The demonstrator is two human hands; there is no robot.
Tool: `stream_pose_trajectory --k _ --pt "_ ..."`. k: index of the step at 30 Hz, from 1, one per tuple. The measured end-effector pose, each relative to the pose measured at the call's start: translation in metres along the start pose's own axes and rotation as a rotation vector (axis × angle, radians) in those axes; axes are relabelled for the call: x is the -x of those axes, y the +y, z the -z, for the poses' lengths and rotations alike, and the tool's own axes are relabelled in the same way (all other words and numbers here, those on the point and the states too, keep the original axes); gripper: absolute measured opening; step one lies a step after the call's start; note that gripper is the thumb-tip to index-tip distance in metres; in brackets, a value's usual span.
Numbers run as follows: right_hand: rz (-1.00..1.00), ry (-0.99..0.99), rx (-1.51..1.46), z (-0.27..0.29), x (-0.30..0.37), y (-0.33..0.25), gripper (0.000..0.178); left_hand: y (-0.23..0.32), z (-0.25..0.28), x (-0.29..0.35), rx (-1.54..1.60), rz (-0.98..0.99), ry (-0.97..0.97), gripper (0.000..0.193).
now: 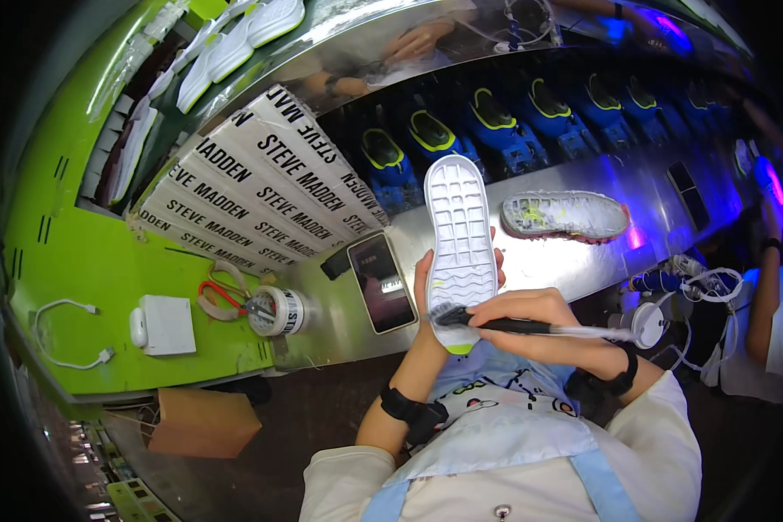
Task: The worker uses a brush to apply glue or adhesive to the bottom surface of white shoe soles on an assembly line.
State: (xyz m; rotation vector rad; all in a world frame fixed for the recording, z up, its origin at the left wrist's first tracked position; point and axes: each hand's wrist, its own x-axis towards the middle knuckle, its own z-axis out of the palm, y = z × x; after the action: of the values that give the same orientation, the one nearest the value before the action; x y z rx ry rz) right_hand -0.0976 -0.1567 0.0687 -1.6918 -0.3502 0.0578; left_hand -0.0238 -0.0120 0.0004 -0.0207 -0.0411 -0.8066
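My left hand (426, 283) holds a white shoe sole (458, 235) upright, tread side toward me, gripping it from behind near its lower end. My right hand (531, 315) grips a black-handled brush (505, 325) lying sideways, its bristles touching the sole's lower edge at the left. A second shoe (564, 215), sole up and smeared with glue, lies on the metal bench (583, 261) just right of the held sole.
A phone (382, 282) lies on the bench at my left. Next to it are a tape roll (275, 311), red-handled scissors (222, 296), a white charger with cable (167, 324) and a printed box (252, 187). Blue shoe holders (496, 122) run along the conveyor. Another person's arm (761, 296) is at right.
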Motion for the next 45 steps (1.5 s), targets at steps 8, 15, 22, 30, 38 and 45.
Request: stream_pose_trajectory --k 8,15,22,30,38,45 --pt "0.068 -0.141 -0.034 0.016 0.006 -0.005 0.012 0.015 -0.004 -0.007 -0.103 0.286 -0.002 0.072" --pt "0.201 -0.289 0.082 0.025 0.003 -0.021 0.011 0.006 -0.039 -0.024 -0.299 0.576 0.313 0.051" --pt "0.137 -0.292 0.096 0.040 0.006 -0.022 0.011 0.004 -0.067 -0.018 -0.735 0.502 0.484 0.032" --pt "0.118 -0.143 0.137 0.076 0.025 0.005 0.013 0.017 -0.061 -0.030 -0.926 0.718 0.463 0.037" --pt "0.194 0.288 0.123 0.069 0.011 -0.036 0.018 0.039 -0.082 -0.023 -0.478 0.291 0.222 0.052" --pt "0.338 0.550 -0.432 0.068 0.003 -0.035 0.032 0.257 -0.203 -0.019 -0.376 -0.453 -0.066 0.042"
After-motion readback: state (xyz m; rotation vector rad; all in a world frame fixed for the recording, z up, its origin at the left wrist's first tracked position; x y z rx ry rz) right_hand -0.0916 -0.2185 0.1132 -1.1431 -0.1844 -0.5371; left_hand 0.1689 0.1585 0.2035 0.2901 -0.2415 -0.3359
